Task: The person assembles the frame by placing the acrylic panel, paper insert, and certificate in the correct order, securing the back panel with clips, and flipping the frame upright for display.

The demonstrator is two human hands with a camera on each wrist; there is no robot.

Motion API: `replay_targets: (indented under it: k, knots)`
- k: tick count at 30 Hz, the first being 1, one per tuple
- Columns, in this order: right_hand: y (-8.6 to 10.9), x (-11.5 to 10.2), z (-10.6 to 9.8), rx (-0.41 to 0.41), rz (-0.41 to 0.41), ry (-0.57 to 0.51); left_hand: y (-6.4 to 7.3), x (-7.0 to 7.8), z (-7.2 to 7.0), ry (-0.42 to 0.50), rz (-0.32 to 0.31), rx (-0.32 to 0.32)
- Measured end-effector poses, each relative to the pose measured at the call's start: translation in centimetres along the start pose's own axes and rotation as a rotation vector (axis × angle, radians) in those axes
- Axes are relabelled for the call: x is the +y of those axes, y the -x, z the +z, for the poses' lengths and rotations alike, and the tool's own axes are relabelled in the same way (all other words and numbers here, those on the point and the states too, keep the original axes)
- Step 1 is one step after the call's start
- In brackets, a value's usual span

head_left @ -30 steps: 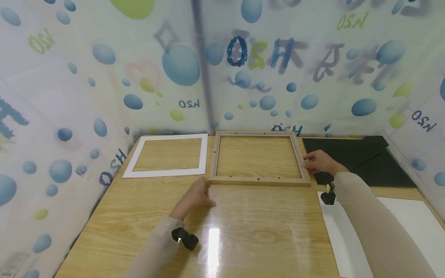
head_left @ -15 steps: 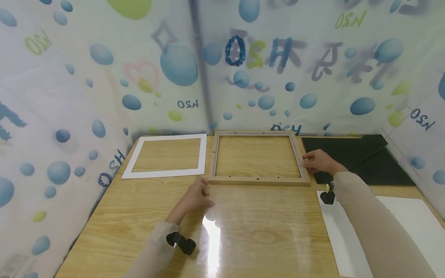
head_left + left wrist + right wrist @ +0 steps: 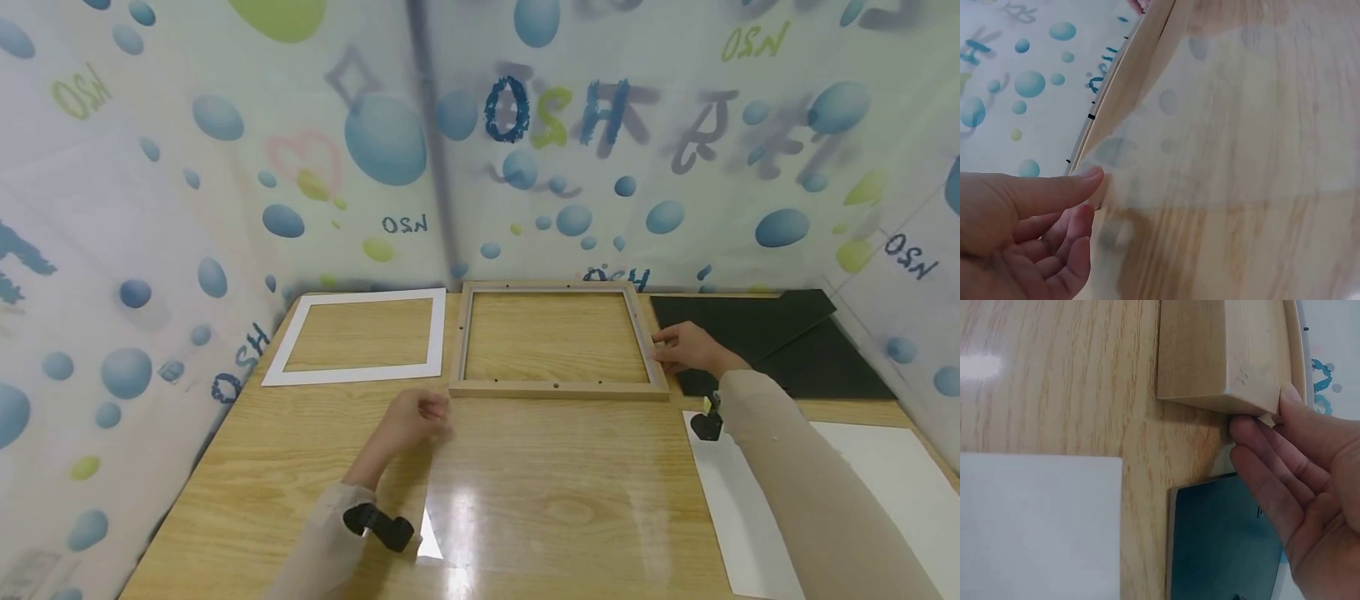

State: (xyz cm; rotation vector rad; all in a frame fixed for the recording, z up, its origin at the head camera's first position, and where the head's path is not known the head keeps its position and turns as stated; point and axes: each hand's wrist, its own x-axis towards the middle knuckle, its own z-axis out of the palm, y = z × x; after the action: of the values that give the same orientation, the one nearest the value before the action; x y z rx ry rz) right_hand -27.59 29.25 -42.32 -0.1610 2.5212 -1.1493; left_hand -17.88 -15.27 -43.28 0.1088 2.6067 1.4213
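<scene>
A clear plastic sheet [image 3: 540, 483] lies in front of the wooden picture frame [image 3: 558, 389], its glossy surface showing reflections. My left hand [image 3: 411, 421] pinches the sheet's far left corner between thumb and fingers, just off the frame's near left corner. In the left wrist view the thumb [image 3: 1063, 189] lies over that corner, and the sheet [image 3: 1210, 144] stretches away to the right. At the frame's right side, my right hand [image 3: 692, 348] grips the rail. From the right wrist, the thumb and forefinger are seen holding the frame's end [image 3: 1254, 369].
A white mat board [image 3: 352, 372] with a cut-out window lies left of the frame. On the right are a black backing board [image 3: 825, 358] and, nearer, a white sheet [image 3: 870, 492]. A patterned curtain [image 3: 480, 167] closes off the table's back.
My left hand has drawn a little left and toward me, away from the frame's corner, and the sheet's reflections shifted. The right hand and frame have stayed put.
</scene>
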Motion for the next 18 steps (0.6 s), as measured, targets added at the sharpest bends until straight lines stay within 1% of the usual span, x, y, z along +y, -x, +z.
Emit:
replay_targets:
  k: [3,6,8,12,13,16,18]
  knots:
    - [0.0,0.0,0.0,0.000,-0.003,0.000,0.1,0.0,-0.5,-0.027,0.009,-0.013]
    - [0.0,0.1,0.0,0.003,-0.002,0.003,0.1,-0.1,-1.0,-0.025,0.029,-0.044]
    - [0.1,0.1,0.0,0.003,-0.003,0.004,0.1,-0.3,-1.3,0.005,0.042,-0.079]
    - [0.1,0.3,-0.1,0.008,0.000,-0.003,0.0,-0.6,-1.8,0.103,0.036,-0.151]
    - [0.1,0.3,-0.1,0.008,-0.003,-0.004,0.0,-0.6,-1.9,0.119,0.032,-0.160]
    - [0.1,0.2,-0.1,0.009,-0.003,-0.004,-0.1,-0.6,-2.0,0.141,0.022,-0.163]
    - [0.1,0.1,-0.1,0.006,-0.004,-0.001,-0.1,-0.6,-2.1,0.145,0.016,-0.154]
